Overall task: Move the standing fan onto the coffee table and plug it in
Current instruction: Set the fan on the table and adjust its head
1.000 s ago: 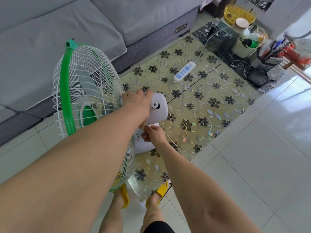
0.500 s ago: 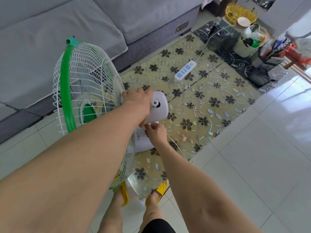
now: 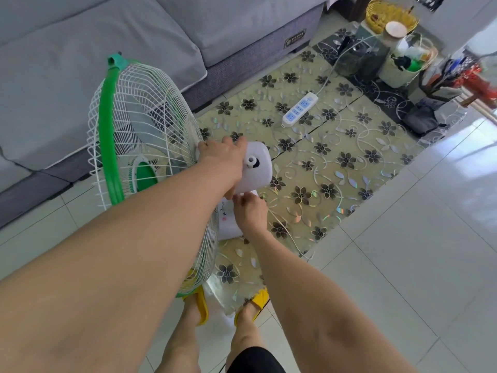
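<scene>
The fan point(image 3: 139, 146) has a white wire cage with a green rim and a white motor housing point(image 3: 256, 168). Its white base point(image 3: 228, 224) rests on the near end of the coffee table point(image 3: 349, 162), which has a flower-patterned glass top. My left hand point(image 3: 220, 160) grips the motor housing just behind the cage. My right hand point(image 3: 248, 211) holds the fan's neck just under the housing. The fan's thin white cord point(image 3: 285, 232) trails off the table's near right edge; its plug is not visible. A white power strip point(image 3: 300, 109) lies further back on the table.
A grey sofa point(image 3: 107, 49) runs along the left, close to the fan's cage. At the table's far end stand a yellow wire basket point(image 3: 376, 9), a white bucket point(image 3: 400, 68) and several small items. White tiled floor point(image 3: 403, 265) lies to the right. My feet in yellow slippers point(image 3: 258, 302) touch the table's near corner.
The fan and both hands have barely moved; the right hand has crept slightly up the neck toward the housing.
</scene>
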